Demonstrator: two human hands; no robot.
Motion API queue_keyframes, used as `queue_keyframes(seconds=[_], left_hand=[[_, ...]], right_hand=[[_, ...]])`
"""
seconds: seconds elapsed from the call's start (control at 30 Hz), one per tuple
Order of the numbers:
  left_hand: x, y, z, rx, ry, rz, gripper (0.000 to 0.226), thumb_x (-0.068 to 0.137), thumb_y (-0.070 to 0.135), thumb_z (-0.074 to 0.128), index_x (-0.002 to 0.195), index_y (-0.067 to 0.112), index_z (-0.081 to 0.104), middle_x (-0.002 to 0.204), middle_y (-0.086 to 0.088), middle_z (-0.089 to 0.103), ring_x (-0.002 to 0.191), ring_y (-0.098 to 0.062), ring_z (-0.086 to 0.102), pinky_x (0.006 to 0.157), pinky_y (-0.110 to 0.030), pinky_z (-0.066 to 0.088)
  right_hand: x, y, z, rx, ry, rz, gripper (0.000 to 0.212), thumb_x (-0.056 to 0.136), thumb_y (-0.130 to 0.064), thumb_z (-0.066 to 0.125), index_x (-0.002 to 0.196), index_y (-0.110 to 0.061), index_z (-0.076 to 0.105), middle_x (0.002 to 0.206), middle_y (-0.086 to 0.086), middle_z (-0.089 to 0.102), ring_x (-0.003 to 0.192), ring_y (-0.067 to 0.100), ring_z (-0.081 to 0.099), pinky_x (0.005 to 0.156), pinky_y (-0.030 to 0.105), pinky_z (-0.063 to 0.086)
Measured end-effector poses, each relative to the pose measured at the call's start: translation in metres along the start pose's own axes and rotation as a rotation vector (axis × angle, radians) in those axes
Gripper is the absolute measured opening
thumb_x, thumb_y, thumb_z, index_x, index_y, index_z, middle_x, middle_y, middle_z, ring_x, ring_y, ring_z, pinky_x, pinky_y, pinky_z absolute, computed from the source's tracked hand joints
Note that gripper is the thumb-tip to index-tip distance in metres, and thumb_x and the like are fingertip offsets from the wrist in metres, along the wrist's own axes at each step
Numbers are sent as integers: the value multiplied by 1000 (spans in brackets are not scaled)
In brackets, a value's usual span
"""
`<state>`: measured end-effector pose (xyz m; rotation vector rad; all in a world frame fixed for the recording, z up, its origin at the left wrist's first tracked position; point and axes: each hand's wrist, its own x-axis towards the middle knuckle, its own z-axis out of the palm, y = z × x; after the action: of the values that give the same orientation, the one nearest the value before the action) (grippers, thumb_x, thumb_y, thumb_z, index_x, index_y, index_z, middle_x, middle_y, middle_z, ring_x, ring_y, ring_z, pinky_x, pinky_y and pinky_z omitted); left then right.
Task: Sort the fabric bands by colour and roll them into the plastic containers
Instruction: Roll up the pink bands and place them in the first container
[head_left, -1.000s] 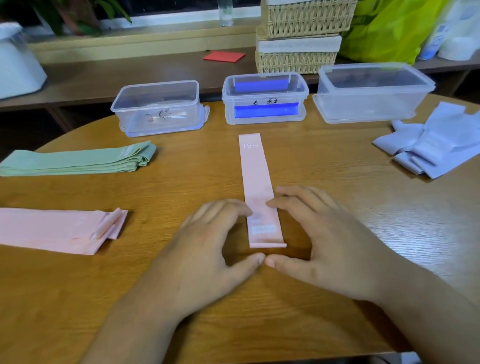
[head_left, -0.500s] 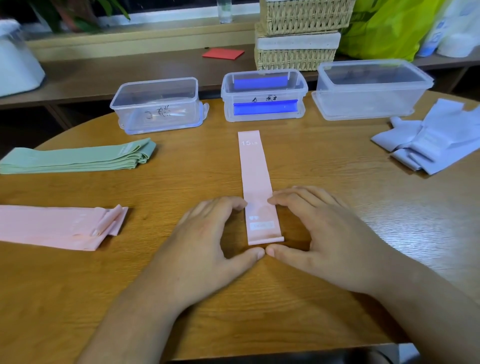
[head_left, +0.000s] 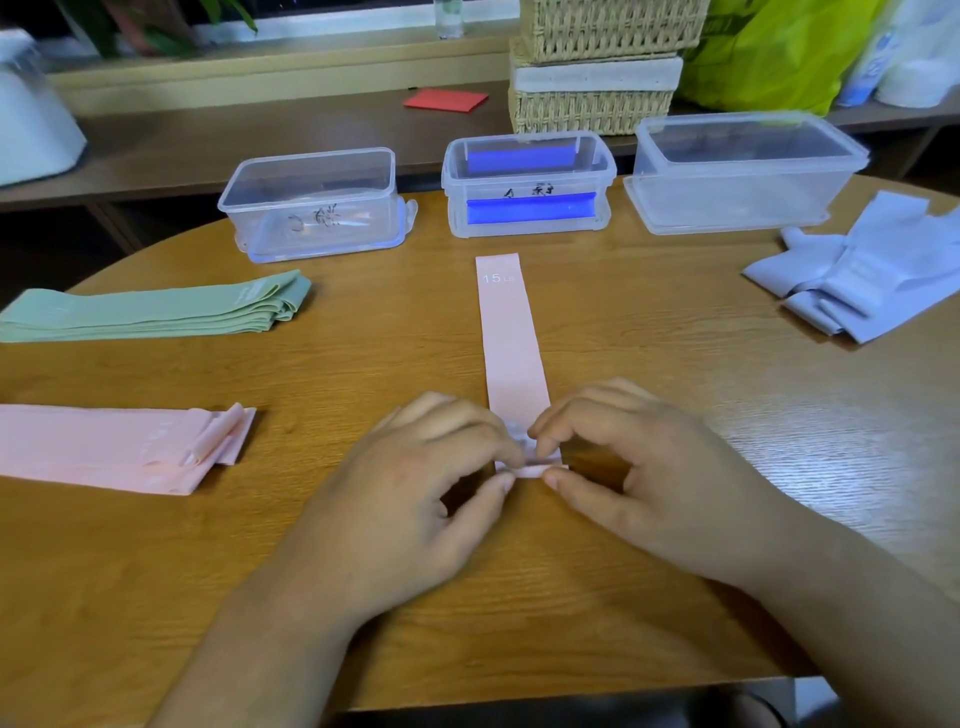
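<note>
A pink fabric band (head_left: 509, 338) marked 15 LB lies lengthwise in the middle of the round wooden table (head_left: 363, 597). My left hand (head_left: 415, 499) and my right hand (head_left: 639, 478) pinch its near end between thumbs and fingertips, and that end is curled up into a small fold. A pile of pink bands (head_left: 114, 447) lies at the left, green bands (head_left: 156, 306) behind it, and lilac bands (head_left: 862, 275) at the right. Three clear plastic containers stand at the back: left (head_left: 311, 202), middle with blue clips (head_left: 527, 182), right (head_left: 743, 171).
Behind the table runs a low bench with wicker baskets (head_left: 597, 67), a red card (head_left: 445, 100), a yellow-green bag (head_left: 779, 47) and a white object (head_left: 31, 119) at the far left. The table's front edge is close to my forearms.
Both hands went from lying flat beside the band's near end to pinching it with curled fingers. The end has lifted and folded over.
</note>
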<state>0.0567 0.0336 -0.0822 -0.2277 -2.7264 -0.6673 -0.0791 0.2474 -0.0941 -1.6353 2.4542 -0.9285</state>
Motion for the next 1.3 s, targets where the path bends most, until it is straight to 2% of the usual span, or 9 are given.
queue_keyframes(seconds=[0.23, 0.47, 0.6, 0.7, 0.83, 0.97, 1.13, 1.23, 1.3], left_hand=[[1, -2, 2, 36, -29, -28, 12, 102, 31, 66, 111, 34, 74, 115, 24, 62, 117, -5, 56, 94, -32, 49], [2, -1, 4, 26, -56, -48, 14, 102, 35, 63, 111, 36, 73, 115, 25, 61, 118, -4, 55, 95, -32, 49], [1, -1, 4, 16, -79, -37, 11, 101, 33, 68, 109, 37, 73, 114, 25, 60, 117, -5, 55, 94, -34, 50], [1, -2, 4, 11, -74, -41, 12, 100, 31, 70, 110, 36, 74, 115, 24, 60, 117, -6, 56, 94, -34, 50], [1, -1, 4, 32, -75, -58, 14, 100, 34, 67, 112, 36, 75, 116, 24, 60, 118, -4, 54, 94, -34, 51], [1, -1, 5, 44, -58, -58, 18, 101, 38, 63, 113, 34, 76, 117, 23, 61, 117, -4, 54, 95, -33, 51], [1, -2, 6, 56, -33, -68, 24, 102, 41, 59, 115, 32, 78, 116, 21, 62, 116, -5, 56, 95, -33, 52], [1, -3, 8, 77, -25, -72, 25, 101, 39, 61, 117, 31, 79, 117, 19, 64, 115, -5, 56, 96, -30, 50], [1, -2, 8, 88, -27, -75, 26, 101, 39, 60, 118, 31, 79, 117, 18, 64, 115, -5, 56, 97, -27, 49]], right_hand=[[0, -2, -2, -7, 14, -17, 9, 97, -28, 75, 101, -35, 71, 109, -24, 67, 118, 10, 59, 95, 38, 51], [-1, 1, 0, 0, 49, -31, 7, 95, -32, 79, 100, -35, 76, 111, -26, 68, 123, 10, 59, 99, 40, 50], [-2, 2, 0, -3, 36, -43, 6, 92, -33, 81, 96, -35, 77, 111, -28, 68, 124, 10, 58, 99, 41, 50], [-3, 2, 0, -5, 44, -36, 4, 93, -37, 78, 97, -37, 79, 111, -28, 68, 125, 10, 58, 99, 40, 50], [-3, 3, 1, -52, 56, -26, 12, 94, -43, 71, 100, -38, 80, 112, -28, 67, 126, 11, 56, 100, 38, 50], [-4, 3, 1, -101, 57, -17, 18, 95, -46, 67, 103, -39, 81, 115, -28, 66, 127, 9, 54, 99, 42, 50], [-3, 2, 2, -189, 62, -40, 22, 96, -47, 65, 109, -38, 81, 118, -25, 67, 127, 11, 54, 97, 46, 50], [-3, -2, 1, -242, 72, -63, 24, 96, -44, 66, 115, -37, 78, 122, -23, 66, 125, 10, 55, 98, 42, 50], [-4, -4, 1, -235, 72, -98, 21, 96, -39, 68, 115, -35, 77, 119, -20, 67, 118, 9, 56, 94, 39, 51]])
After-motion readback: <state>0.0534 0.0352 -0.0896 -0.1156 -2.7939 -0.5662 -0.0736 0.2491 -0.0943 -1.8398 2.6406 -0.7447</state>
